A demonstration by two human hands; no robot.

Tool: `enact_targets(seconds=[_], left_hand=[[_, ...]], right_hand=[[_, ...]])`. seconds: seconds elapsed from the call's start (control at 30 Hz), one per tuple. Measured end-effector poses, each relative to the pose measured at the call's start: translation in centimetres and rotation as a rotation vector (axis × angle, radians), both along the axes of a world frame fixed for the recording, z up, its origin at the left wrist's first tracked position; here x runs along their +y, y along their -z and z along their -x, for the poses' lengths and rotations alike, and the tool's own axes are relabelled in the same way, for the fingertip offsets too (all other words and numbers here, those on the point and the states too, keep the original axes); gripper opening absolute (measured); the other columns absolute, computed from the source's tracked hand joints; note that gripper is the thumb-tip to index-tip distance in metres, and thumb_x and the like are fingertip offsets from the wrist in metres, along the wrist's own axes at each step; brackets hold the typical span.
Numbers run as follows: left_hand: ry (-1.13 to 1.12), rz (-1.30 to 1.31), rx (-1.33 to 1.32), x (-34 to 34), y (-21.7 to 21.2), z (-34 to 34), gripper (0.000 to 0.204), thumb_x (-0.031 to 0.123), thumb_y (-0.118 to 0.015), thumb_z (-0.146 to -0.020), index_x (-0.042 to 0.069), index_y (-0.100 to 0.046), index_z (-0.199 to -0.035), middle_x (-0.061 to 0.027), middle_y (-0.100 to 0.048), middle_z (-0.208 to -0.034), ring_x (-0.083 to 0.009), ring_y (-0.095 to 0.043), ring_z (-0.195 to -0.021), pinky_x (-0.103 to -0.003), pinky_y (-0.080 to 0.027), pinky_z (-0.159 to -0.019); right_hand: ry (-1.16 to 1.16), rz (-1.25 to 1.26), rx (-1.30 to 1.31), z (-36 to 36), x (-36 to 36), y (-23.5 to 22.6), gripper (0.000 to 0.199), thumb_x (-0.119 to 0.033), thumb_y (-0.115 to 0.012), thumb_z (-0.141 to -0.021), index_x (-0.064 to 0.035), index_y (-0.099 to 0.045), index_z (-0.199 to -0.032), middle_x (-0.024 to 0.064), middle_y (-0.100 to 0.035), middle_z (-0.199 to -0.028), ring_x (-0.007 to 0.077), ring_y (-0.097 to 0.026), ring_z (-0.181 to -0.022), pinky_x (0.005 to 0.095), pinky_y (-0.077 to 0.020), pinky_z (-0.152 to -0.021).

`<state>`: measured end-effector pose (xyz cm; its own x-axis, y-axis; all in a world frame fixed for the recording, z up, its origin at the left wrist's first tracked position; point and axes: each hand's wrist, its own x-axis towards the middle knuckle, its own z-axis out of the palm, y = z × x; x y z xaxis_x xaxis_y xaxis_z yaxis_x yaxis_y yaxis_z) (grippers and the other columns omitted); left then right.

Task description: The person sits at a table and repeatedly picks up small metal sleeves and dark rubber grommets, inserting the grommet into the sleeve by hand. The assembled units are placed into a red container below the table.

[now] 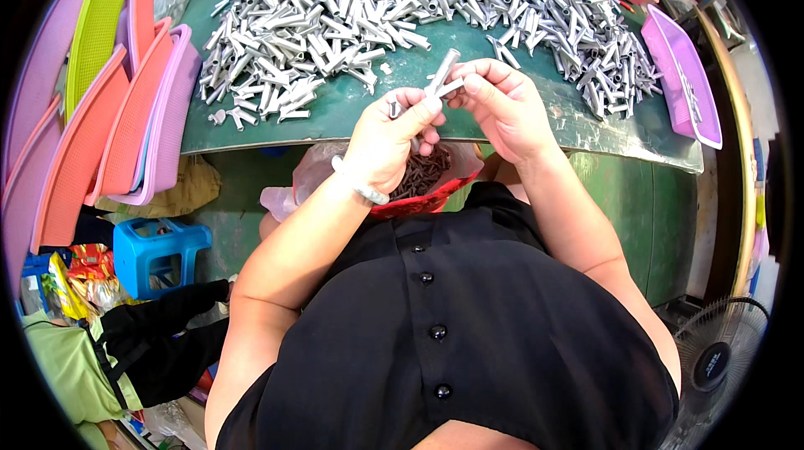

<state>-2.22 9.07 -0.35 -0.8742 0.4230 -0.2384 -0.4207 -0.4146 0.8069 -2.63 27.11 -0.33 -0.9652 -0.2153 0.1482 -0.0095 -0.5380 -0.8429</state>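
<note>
My left hand (391,133) is closed around a short grey branched tube (447,67), held just past the front edge of the green table. Another grey piece shows between the fingers of that hand. With thumb and forefinger pinched, my right hand (507,106) grips the side branch of the same tube. Beyond both hands lies a large heap of similar grey tube pieces (335,23). Below my hands, a red-rimmed container (452,193) holds many thin dark brown pieces (421,172).
Pink, purple and green plastic baskets (138,106) are stacked at the left. A purple basket (682,73) with a few pieces stands at the table's right end. A blue stool (159,253) is on the floor at left, and a fan (712,362) at lower right.
</note>
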Motion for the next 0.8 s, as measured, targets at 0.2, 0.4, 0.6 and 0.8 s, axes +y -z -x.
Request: enact_targets(seconds=[0.2, 0.4, 0.6, 0.8], left_hand=[[-0.21, -0.03, 0.179, 0.1, 0.3, 0.0, 0.011, 0.005, -0.065, -0.086, 0.008, -0.058, -0.095, -0.0031, -0.062, -0.086, -0.009, -0.057, -0.067, -0.021, -0.045, -0.059], [-0.375, 0.412, 1.088, 0.2, -0.6, -0.3, 0.02, -0.006, -0.069, -0.075, 0.004, -0.06, -0.09, -0.0055, -0.057, -0.094, -0.0047, -0.05, -0.067, -0.018, -0.041, -0.06], [-0.374, 0.593, 1.253, -0.5, -0.7, 0.0, 0.019, -0.005, -0.071, -0.07, 0.002, -0.06, -0.082, -0.0075, -0.058, -0.094, -0.0057, -0.05, -0.062, -0.019, -0.042, -0.053], [-0.342, 0.764, 1.303, -1.3, -1.6, -0.6, 0.018, -0.003, -0.071, -0.068, 0.002, -0.058, -0.08, -0.008, -0.058, -0.089, -0.011, -0.051, -0.06, -0.023, -0.043, -0.052]], right_hand=[[0.041, -0.282, 0.03, -0.7, 0.0, -0.3, 0.016, -0.003, -0.061, -0.087, 0.0012, -0.063, -0.103, 0.0042, -0.066, -0.096, 0.0095, -0.059, -0.089, 0.0254, -0.0465, -0.083], [0.163, -0.606, 0.174, -0.3, 0.9, 0.3, 0.025, 0.0, -0.063, -0.083, -0.002, -0.063, -0.108, 0.0041, -0.066, -0.098, 0.0113, -0.06, -0.087, 0.0263, -0.0484, -0.079], [0.809, -1.51, 0.743, 2.6, 4.5, 0.5, 0.029, -0.01, -0.069, -0.075, -0.0043, -0.062, -0.103, 0.0133, -0.062, -0.104, 0.0314, -0.056, -0.097, 0.041, -0.0456, -0.084], [0.771, -1.8, 0.54, 3.4, 5.2, 1.4, 0.036, -0.019, -0.072, -0.074, -0.0025, -0.062, -0.104, 0.013, -0.06, -0.099, 0.0318, -0.056, -0.095, 0.0409, -0.0459, -0.082]])
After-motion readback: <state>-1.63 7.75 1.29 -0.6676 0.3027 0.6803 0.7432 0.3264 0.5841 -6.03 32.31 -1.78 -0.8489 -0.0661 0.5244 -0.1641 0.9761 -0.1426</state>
